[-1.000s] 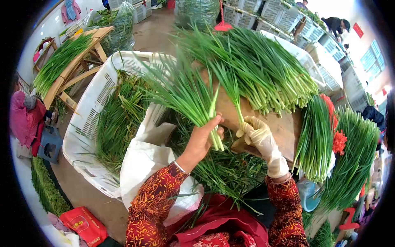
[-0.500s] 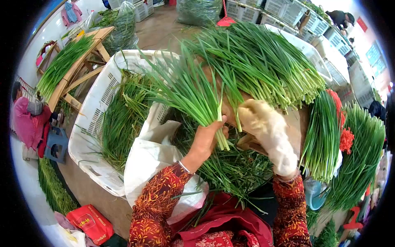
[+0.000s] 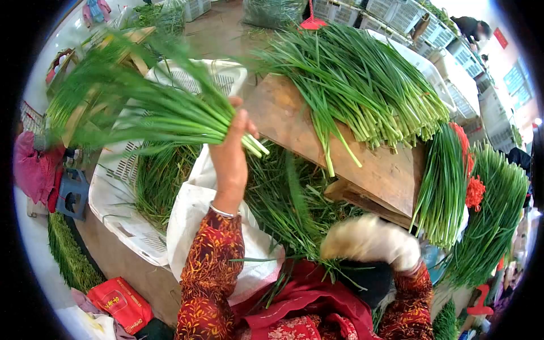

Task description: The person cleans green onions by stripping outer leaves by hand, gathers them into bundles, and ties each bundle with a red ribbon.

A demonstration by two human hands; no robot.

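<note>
My left hand (image 3: 231,144) is closed round a bunch of garlic chives (image 3: 164,113), held up over the white crate. Its pale stem ends point right, and its leaves are smeared by motion to the left. My right hand (image 3: 371,241), in a cream-white glove, is low in front of the wooden board's corner. Motion blurs its fingers, so whether it grips anything cannot be made out. Loose chive leaves (image 3: 300,221) lie in a heap just left of the glove. A big pile of chives (image 3: 362,85) rests on the wooden board (image 3: 286,113), stems toward me.
The white crate (image 3: 127,229) holds leaf scraps, and a white sack (image 3: 195,212) hangs over its near side. More chive bundles (image 3: 445,192) stand at the right beside red ties (image 3: 476,192). Behind are stacked crates (image 3: 391,14) and a person (image 3: 470,27).
My left hand has lifted the chives up and to the left, swinging the leaves leftward. My gloved right hand has dropped from the board's edge toward my lap.
</note>
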